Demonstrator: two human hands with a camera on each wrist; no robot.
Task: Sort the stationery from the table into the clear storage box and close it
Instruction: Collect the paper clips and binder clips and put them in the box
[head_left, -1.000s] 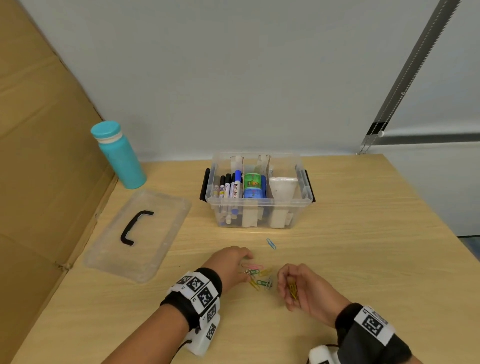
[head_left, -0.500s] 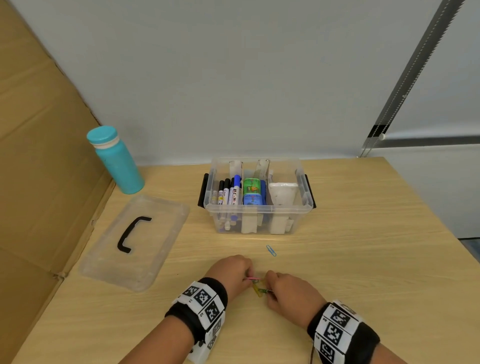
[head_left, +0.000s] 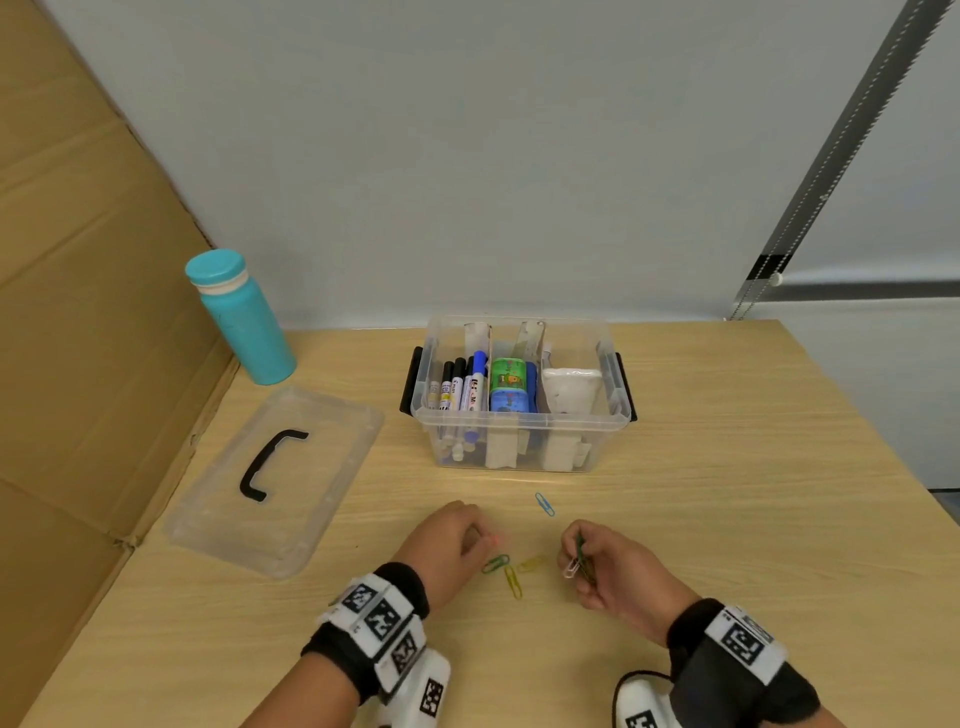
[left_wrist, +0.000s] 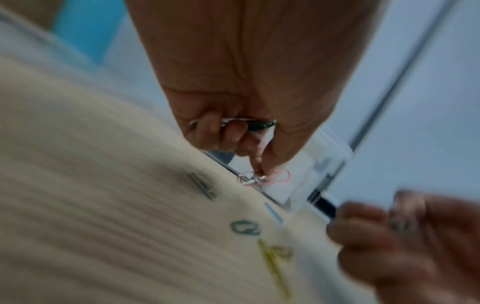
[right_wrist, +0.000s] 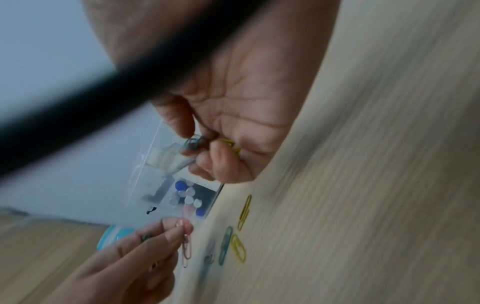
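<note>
The clear storage box (head_left: 519, 447) stands open at mid-table with markers, a green and blue item and white items in its compartments. Loose paper clips lie in front of it: a blue one (head_left: 544, 504), a green one (head_left: 495, 563) and two yellow ones (head_left: 513, 581). My left hand (head_left: 451, 540) pinches a pink paper clip (left_wrist: 270, 178) just above the table and holds more clips in its curled fingers. My right hand (head_left: 605, 566) grips a small bunch of clips (head_left: 575, 561), white and green, to the right of the loose ones.
The box's clear lid (head_left: 275, 475) with a black handle lies flat to the left. A teal bottle (head_left: 239, 317) stands behind it by a cardboard wall (head_left: 88, 312). The table's right edge (head_left: 883, 431) runs diagonally past the box.
My right hand has drawn back to the right with clips in its fingers, away from the left hand. The left hand has lifted the pink clip. The green and yellow clips now lie uncovered.
</note>
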